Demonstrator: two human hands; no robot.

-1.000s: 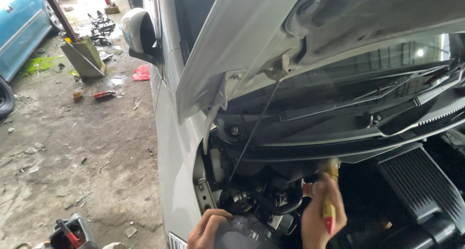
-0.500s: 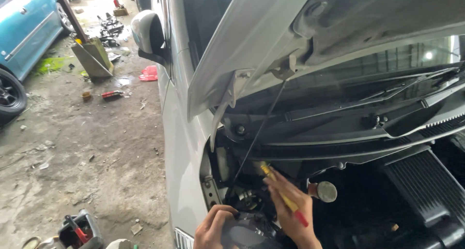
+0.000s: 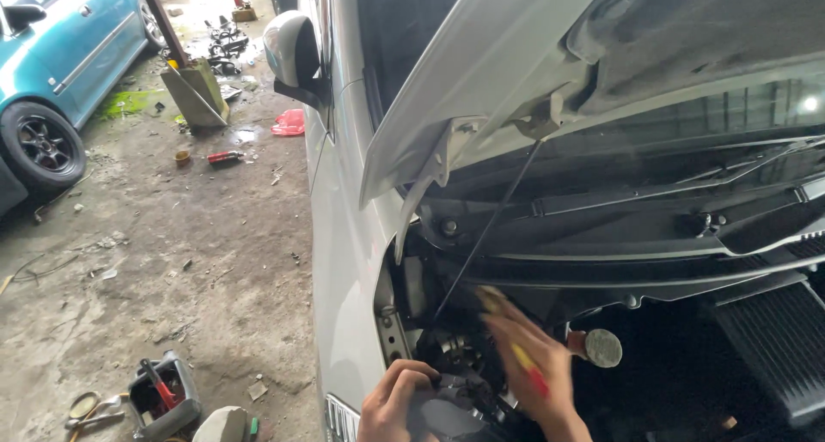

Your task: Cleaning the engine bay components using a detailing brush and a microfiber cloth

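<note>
A workshop floor [image 3: 172, 262] of stained, littered concrete spreads to the left, with a teal car [image 3: 60, 55] parked at its far edge and a white car [image 3: 344, 262] standing close by, its hood [image 3: 516, 73] raised overhead. A thin prop rod [image 3: 490, 227] slants down from the hood into the engine bay, ending just above the fingers of the right hand [image 3: 537, 373].

That hand is blurred. Its fingers are curled around a screwdriver [image 3: 524, 360] with a yellow and red handle, which lies along the palm; the tip is hidden among the dark engine parts. The left hand [image 3: 395, 399] sits just beside it, lower and nearer the fender, fingers bent and closed over a dark, rounded part [image 3: 447, 412] at the front corner of the bay. The two hands are nearly touching.

Just to the right of the right hand's fingers, a round grey cap [image 3: 603, 347] stands on a reddish neck. Further right lies a black ribbed cover [image 3: 773, 339]. Above the fingers run the black cowl panel and the wiper arms [image 3: 730, 163] under the windscreen. The fender edge and a metal bracket [image 3: 391, 322] crowd the left hand from the outer side.

On the floor, well left of the hands, a small grey tool tray [image 3: 163, 395] holds a red-handled tool, with pliers [image 3: 94, 412] lying beside it. Farther off are a red spray can [image 3: 225, 157], a pink rag [image 3: 290, 122] and a wedge-shaped metal stand [image 3: 193, 94]. The car's side mirror [image 3: 292, 51] juts out above them.
</note>
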